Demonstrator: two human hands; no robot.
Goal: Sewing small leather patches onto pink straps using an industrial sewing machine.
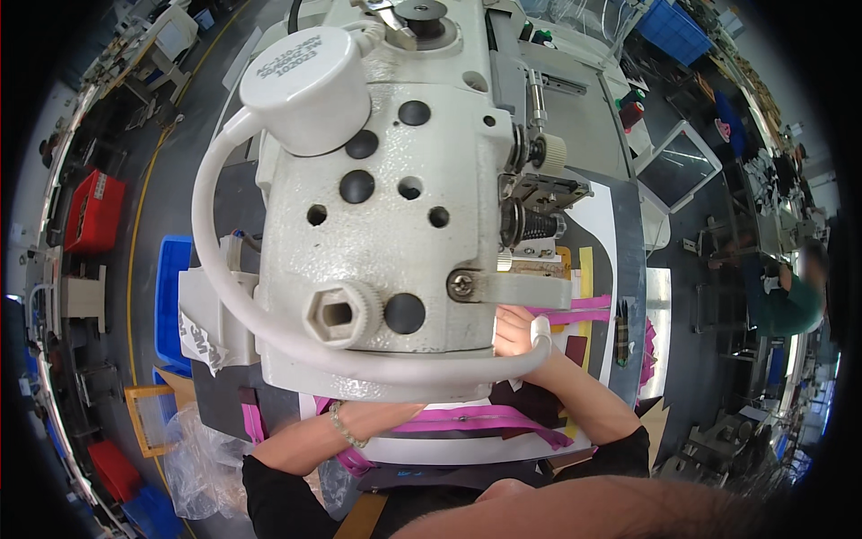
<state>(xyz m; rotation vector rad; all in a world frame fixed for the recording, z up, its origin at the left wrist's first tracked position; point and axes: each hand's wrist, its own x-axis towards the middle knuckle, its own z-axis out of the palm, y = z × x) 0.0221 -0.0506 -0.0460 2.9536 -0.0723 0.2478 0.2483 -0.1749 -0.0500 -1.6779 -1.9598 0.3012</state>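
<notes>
A large off-white sewing machine head (287, 189) fills the middle of the view and covers much of my work. My left hand (395, 414) reaches under its near edge; only the wrist side shows, and its fingers are hidden. Beside the machine's right side is my right hand (513, 332), partly covered, so what its fingers grip cannot be made out. A magenta zipper (476, 419) lies across the near side of the table, close to my left hand. More magenta zipper tape (579, 310) extends rightward from beside my right hand.
A white cable (211, 234) loops round the machine head. Left of it stand a blue bin (171, 301) and clear plastic bags (202, 458). Snips (621, 332) lie at the table's right edge, near a tilted screen (680, 166). Another person (795, 301) is at far right.
</notes>
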